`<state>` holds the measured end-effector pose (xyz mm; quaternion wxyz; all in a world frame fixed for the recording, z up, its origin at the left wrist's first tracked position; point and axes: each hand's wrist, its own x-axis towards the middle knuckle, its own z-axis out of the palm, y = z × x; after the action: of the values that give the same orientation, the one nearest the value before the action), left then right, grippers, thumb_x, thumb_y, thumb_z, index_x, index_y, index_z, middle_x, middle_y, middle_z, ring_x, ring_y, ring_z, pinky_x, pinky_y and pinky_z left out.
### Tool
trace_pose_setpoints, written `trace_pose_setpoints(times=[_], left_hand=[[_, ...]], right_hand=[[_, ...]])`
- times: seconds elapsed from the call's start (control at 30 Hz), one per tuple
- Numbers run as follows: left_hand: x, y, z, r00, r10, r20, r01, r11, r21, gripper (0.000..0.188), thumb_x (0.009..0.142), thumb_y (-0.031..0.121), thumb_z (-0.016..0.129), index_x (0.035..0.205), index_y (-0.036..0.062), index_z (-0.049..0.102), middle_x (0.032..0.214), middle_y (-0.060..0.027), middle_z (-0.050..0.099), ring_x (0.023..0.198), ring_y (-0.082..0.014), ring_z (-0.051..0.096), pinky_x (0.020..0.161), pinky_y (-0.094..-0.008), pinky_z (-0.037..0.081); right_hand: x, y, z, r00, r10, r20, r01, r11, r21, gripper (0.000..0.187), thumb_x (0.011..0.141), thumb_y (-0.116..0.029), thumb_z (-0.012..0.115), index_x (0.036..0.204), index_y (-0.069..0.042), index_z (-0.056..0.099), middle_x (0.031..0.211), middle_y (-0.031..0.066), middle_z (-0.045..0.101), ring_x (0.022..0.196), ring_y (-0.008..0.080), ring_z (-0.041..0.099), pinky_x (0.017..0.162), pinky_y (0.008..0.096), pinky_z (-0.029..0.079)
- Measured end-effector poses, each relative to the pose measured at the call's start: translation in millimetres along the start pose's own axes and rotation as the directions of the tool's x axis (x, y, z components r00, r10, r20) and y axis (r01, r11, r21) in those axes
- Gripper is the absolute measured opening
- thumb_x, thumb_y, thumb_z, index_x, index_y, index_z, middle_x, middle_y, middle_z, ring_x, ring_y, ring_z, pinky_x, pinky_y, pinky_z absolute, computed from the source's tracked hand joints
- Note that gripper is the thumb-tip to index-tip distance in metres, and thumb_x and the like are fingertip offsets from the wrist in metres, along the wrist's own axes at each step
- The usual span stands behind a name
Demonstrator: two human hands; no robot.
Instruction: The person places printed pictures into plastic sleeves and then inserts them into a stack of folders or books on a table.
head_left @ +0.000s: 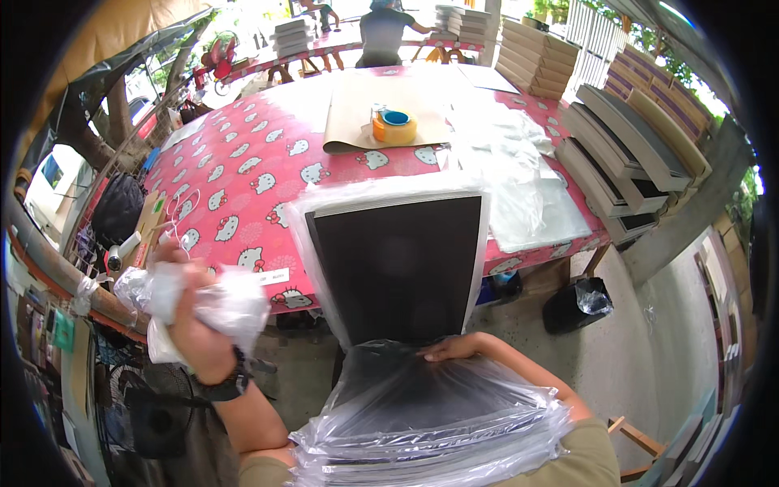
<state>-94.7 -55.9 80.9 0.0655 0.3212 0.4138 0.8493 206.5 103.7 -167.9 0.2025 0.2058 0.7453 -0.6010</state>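
Observation:
A flat black panel (398, 260) with a pale top edge and white foam wrap (318, 280) around its sides leans against the near table edge in front of me. Clear plastic bag (430, 414) is stretched over its lower part and lies bunched against my body. My right hand (454, 347) grips the bag where it meets the panel, its fingertips pressed on the plastic. To the left, my left hand (195, 312), somewhat blurred, is raised and closed round a crumpled wad of whitish translucent plastic (237, 304). A dark watch (227, 380) is on that wrist.
The table has a pink patterned cloth (231, 191), brown paper (349, 105), tape rolls (394, 127) and clear plastic bags (535, 211). Boxes (629, 158) are stacked at right, beside a black bin (578, 304). A fan (154, 414) stands lower left. Another person (388, 36) sits far off.

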Motion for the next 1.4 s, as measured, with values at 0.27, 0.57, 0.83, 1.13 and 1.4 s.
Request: trace_pose_setpoints(times=[0.27,0.57,0.83,1.13,1.4], left_hand=[[-60.9,-57.5,69.6,0.685,-0.335,0.647,0.356,0.929,0.104,0.048,0.086,0.027,0.046,0.124,-0.0008,0.037,0.126,-0.0113,0.041,0.115,-0.0196,0.038,0.093,-0.0327,0.033],[-90.0,-84.6,49.1,0.584,-0.667,0.463,0.642,0.728,0.24,0.029,0.075,0.007,0.063,0.101,-0.0004,0.056,0.087,-0.0033,0.061,0.079,-0.009,0.054,0.074,-0.0227,0.042],[-92.1,-76.7,54.4,0.601,-0.677,0.426,0.734,0.678,0.042,0.02,0.075,0.006,0.061,0.092,0.0001,0.054,0.081,-0.0042,0.058,0.073,-0.0104,0.055,0.065,-0.0235,0.044],[-96.8,-85.7,41.1,0.569,-0.715,0.407,0.768,0.639,0.048,0.011,0.079,0.011,0.058,0.084,0.0021,0.055,0.077,-0.0035,0.057,0.07,-0.009,0.054,0.062,-0.0223,0.042],[-99.9,-94.9,31.7,0.535,-0.449,0.716,0.759,0.628,-0.174,0.015,0.082,0.015,0.053,0.078,0.0012,0.053,0.067,-0.0046,0.054,0.062,-0.0141,0.052,0.065,-0.028,0.041]], right_hand=[[-50.4,-196.7,-38.2,0.557,-0.628,-0.543,0.662,0.731,-0.166,0.023,0.076,-0.014,0.064,0.093,-0.001,0.056,0.09,0.0113,0.057,0.081,0.0169,0.056,0.071,0.0283,0.045],[-42.6,-182.3,-24.9,0.428,-0.412,-0.804,0.636,0.77,-0.056,0.014,0.077,-0.009,0.062,0.083,0.002,0.058,0.073,0.003,0.06,0.066,0.0072,0.054,0.059,0.0224,0.044],[-43.9,-182.0,-22.6,0.439,-0.377,-0.815,0.571,0.818,-0.07,0.015,0.078,-0.013,0.063,0.08,0.001,0.059,0.06,0.0003,0.056,0.057,0.0036,0.047,0.052,0.0198,0.039],[-42.5,-184.0,-18.0,0.392,-0.5,-0.772,0.419,0.844,-0.334,0.017,0.081,-0.016,0.057,0.076,0.0,0.056,0.061,0.0135,0.055,0.052,0.0244,0.052,0.051,0.0278,0.042],[-42.5,-175.9,-23.2,0.466,-0.372,-0.803,0.551,0.832,-0.065,0.015,0.083,-0.015,0.056,0.08,0.0,0.054,0.062,0.0041,0.055,0.057,0.0126,0.052,0.053,0.0243,0.042]])
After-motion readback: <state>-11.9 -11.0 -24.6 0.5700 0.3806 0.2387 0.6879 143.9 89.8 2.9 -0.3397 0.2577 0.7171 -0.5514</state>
